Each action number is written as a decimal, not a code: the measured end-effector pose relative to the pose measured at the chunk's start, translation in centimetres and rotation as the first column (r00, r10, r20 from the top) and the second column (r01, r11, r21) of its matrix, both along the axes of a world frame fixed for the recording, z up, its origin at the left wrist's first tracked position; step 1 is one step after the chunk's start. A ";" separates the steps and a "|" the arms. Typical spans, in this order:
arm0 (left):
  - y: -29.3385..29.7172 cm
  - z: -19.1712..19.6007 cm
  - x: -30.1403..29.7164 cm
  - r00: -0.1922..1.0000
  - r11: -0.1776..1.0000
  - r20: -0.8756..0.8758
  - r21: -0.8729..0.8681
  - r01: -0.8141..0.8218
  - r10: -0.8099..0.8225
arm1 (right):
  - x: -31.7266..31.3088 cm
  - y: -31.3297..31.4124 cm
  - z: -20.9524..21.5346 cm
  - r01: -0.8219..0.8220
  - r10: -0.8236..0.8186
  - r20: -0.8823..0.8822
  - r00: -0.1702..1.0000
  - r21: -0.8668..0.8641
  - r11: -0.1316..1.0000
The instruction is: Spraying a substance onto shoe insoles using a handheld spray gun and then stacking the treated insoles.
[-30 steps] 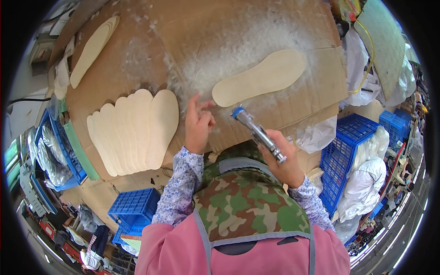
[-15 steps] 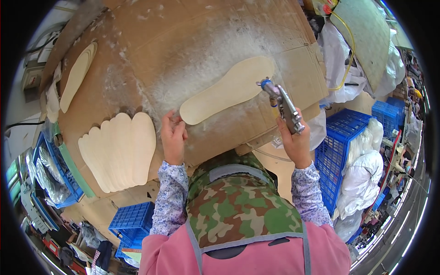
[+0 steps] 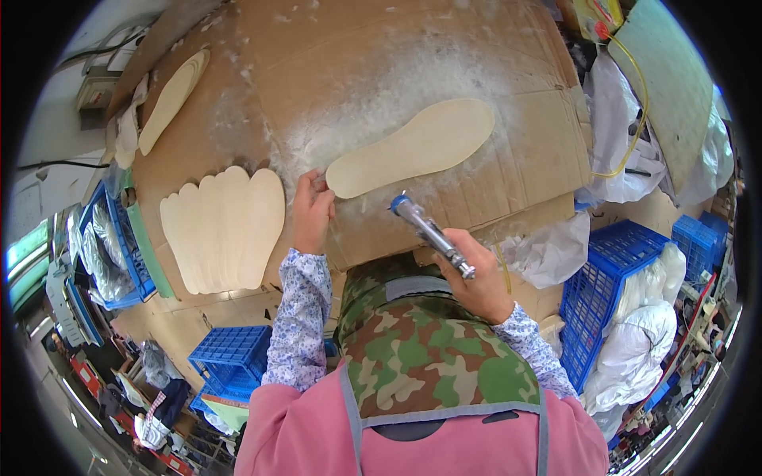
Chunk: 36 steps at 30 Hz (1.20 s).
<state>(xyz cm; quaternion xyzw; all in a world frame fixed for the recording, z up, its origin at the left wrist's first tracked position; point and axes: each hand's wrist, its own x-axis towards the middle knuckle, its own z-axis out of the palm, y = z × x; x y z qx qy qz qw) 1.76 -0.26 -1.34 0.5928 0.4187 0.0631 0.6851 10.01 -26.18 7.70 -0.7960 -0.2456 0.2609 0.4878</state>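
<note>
One pale insole [image 3: 413, 149] lay flat on the brown cardboard [image 3: 528, 151]. The left hand [image 3: 312, 213] was right at its narrow left end, but I could not tell if that grip was pinched on it. The right hand [image 3: 479, 275] had its grip wrapped round a shiny spray gun [image 3: 431, 233]. The insole looked light, thin and bendy, so its narrow end seemed a good place to hold.
</note>
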 end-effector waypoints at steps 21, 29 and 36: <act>-1.5 6.7 -16.4 0.665 0.726 0.293 -0.327 -0.605 0.687 | 21.1 -15.1 -12.0 0.331 -0.205 0.317 0.926 -0.419 0.845; 0.6 0.8 -22.7 0.651 0.684 0.221 -0.318 -0.656 0.726 | 7.8 1.7 -3.2 0.120 -0.120 0.318 0.940 0.019 0.993; 3.1 -0.4 -24.2 0.733 0.758 0.238 -0.362 -0.543 0.638 | 1.6 25.3 -2.9 -0.540 0.518 0.534 0.668 -0.131 0.831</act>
